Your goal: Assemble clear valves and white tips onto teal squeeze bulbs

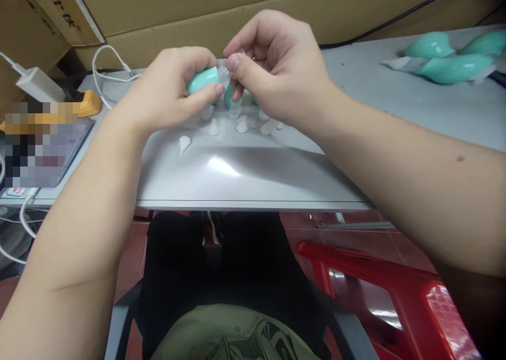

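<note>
My left hand (169,88) is wrapped round a small teal tube (203,79) that lies tilted sideways, its clear plastic neck (224,75) pointing right. At that neck my right hand (272,59) pinches with thumb and fingers; a bit of clear plastic shows between them, its exact shape partly hidden. Below and behind both hands stand several similar teal pieces with clear necks (234,109), largely covered by the fingers. In front of these sit several small white cone-shaped pieces (242,125). One more white piece (184,144) lies apart to the left.
Teal-filled bags (454,67) lie at the table's right. On the left are a white charger (39,86) with cables, a yellow object (90,103) and a partly blurred phone-like device (75,144). Cardboard (177,7) lines the back. A red stool (367,275) stands below right.
</note>
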The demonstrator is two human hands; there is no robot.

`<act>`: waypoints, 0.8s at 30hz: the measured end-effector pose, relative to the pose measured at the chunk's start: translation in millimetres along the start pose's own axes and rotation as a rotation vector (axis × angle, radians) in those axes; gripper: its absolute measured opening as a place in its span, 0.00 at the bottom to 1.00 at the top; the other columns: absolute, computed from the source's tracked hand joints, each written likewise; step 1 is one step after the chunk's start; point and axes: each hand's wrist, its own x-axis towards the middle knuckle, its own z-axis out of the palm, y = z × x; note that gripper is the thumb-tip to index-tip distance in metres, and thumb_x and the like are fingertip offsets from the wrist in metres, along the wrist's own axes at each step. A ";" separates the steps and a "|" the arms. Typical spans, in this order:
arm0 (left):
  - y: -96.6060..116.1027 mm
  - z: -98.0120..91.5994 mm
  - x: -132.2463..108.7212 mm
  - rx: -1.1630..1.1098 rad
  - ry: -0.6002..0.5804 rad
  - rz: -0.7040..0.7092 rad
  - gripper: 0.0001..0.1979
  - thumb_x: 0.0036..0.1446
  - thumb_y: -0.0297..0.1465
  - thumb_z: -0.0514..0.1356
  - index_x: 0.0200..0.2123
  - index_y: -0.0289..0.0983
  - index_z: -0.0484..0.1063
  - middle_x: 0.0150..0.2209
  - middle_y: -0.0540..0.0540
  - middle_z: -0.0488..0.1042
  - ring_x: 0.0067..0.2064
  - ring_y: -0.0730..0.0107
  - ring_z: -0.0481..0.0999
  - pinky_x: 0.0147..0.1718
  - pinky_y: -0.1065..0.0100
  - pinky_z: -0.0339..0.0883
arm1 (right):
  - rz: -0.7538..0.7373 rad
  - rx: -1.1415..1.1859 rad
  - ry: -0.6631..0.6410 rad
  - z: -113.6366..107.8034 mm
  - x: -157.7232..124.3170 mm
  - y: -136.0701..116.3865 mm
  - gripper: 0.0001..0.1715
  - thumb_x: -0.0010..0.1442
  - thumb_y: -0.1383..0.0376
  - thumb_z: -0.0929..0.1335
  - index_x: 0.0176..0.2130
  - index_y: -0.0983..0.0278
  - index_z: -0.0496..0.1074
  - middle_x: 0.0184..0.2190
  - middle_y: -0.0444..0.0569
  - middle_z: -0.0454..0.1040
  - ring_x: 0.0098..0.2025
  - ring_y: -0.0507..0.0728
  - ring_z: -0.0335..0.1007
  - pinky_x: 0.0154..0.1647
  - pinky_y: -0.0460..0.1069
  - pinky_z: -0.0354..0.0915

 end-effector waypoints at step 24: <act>-2.1 -3.7 5.4 -0.035 -0.075 -0.023 0.10 0.56 0.42 0.66 0.31 0.45 0.73 0.31 0.50 0.72 0.34 0.62 0.67 0.33 0.57 0.57 | 0.216 -0.236 -0.125 -4.0 -7.6 -17.9 0.08 0.63 0.54 0.74 0.38 0.53 0.76 0.33 0.44 0.81 0.36 0.61 0.78 0.34 0.56 0.74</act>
